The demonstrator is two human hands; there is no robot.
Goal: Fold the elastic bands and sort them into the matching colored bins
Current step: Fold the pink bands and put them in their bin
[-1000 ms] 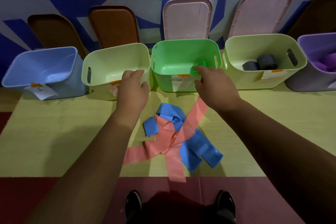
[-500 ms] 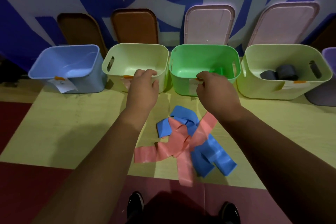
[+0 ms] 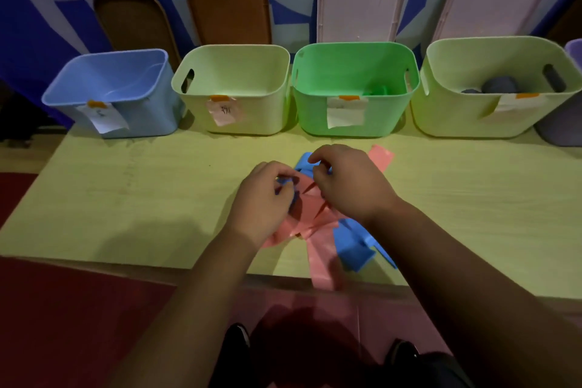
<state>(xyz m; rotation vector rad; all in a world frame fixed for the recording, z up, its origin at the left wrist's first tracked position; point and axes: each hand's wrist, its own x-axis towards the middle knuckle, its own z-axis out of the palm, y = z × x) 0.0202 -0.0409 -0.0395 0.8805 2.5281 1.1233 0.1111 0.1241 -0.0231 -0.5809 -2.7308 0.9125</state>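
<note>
Pinching a fold of the blue band (image 3: 352,246) between curled fingers of the left hand (image 3: 264,198), on the yellow mat (image 3: 126,198) in front of the pale bin (image 3: 252,116) and green bin (image 3: 378,116). Lying tangled with the pink band (image 3: 315,217). Curling the right hand (image 3: 349,183) over the tangle's top; impossible to tell whether gripping or merely touching.

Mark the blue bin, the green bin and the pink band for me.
blue bin (image 3: 148,118): head view, right part of its front wall.
green bin (image 3: 382,116): head view, right part of its front wall.
pink band (image 3: 307,211): head view, its crumpled middle part.
</note>
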